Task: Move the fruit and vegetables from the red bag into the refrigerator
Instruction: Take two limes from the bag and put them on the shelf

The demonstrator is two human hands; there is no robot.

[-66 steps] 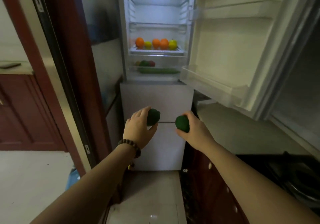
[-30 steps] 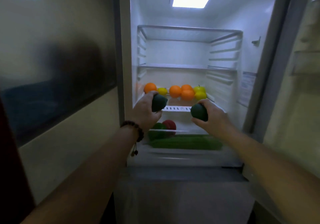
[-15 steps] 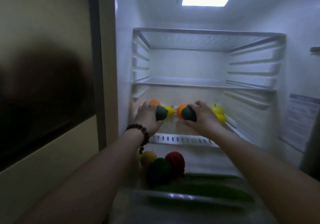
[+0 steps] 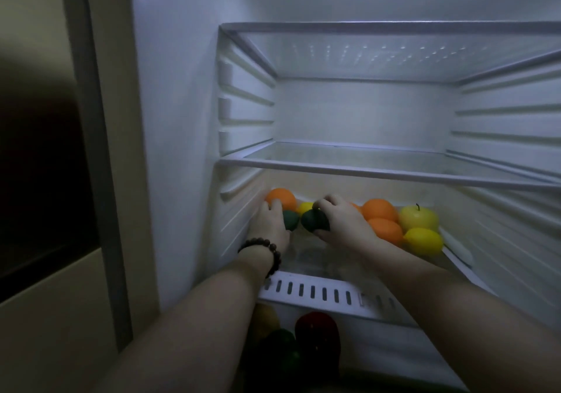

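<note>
Fridge shelf, hands gripping avocados

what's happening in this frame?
A person is loading produce into an open refrigerator. The left hand and the right hand each hold a dark green fruit, reaching to the fruit shelf beside oranges and lemons. Neither fruit has been let go. More produce sits in the compartment below.

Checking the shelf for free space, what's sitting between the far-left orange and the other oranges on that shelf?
In the head view, a small yellow fruit sits behind both hands: the left hand and right hand, each holding a dark green fruit.
</note>
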